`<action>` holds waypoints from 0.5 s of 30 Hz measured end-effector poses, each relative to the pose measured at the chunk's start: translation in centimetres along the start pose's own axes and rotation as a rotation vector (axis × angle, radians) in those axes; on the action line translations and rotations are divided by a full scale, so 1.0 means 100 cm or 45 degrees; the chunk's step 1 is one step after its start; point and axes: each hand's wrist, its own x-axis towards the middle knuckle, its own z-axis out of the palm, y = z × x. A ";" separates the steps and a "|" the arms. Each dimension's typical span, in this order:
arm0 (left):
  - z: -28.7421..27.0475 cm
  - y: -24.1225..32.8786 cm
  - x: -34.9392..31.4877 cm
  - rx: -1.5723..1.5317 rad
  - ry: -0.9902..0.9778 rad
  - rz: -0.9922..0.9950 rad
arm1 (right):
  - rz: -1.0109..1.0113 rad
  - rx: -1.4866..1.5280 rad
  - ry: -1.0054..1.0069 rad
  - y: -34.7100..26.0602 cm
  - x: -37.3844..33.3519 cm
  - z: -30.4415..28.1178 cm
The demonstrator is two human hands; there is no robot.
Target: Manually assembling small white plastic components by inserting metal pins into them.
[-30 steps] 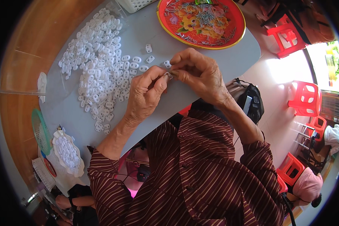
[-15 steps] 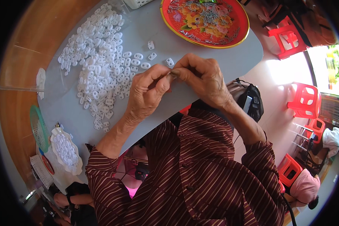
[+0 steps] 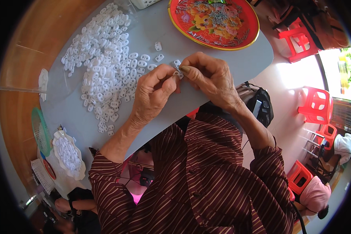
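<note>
A small white plastic piece with holes (image 3: 178, 74) is pinched between the thumb and forefinger of my left hand (image 3: 153, 93), above the table's near side. My right hand (image 3: 210, 78) meets it from the right, thumb and forefinger closed at the piece's edge. Whatever those right fingers hold is hidden. Just beyond the fingertips, a loose white piece (image 3: 177, 62) lies on the table. To the left spreads a large heap of similar white two-holed pieces (image 3: 101, 74). A red floral tray (image 3: 174, 24) with a gold rim, holding many small metal pins (image 3: 221, 16), stands at the far right.
On the left stand a green mesh basket (image 3: 40, 130) and a pale dish (image 3: 81, 171) of white pieces. A grey table (image 3: 152, 29) carries the heap and tray. A black bag (image 3: 261, 103) and red stools (image 3: 315, 104) are right. Other people sit lower left and right.
The right thumb has shifted slightly, and the white piece now shows between my fingertips, where it was mostly covered before. The whole scene has shifted very slightly in view.
</note>
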 end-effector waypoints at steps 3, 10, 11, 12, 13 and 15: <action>-0.001 -0.001 0.000 0.014 -0.013 0.017 | -0.067 -0.058 0.009 0.000 0.000 0.001; 0.001 -0.003 0.002 -0.018 -0.019 0.087 | -0.075 -0.102 0.164 -0.001 -0.007 0.010; 0.001 -0.004 0.002 -0.019 -0.020 0.090 | -0.048 -0.131 0.171 -0.001 -0.008 0.010; 0.000 -0.005 0.001 -0.020 -0.034 0.086 | -0.052 -0.130 0.168 -0.001 -0.008 0.010; -0.001 -0.005 0.000 -0.020 -0.047 0.083 | -0.056 -0.054 0.128 0.001 -0.010 0.008; 0.001 -0.003 -0.001 -0.020 -0.055 0.091 | -0.063 0.025 0.085 0.007 -0.013 0.004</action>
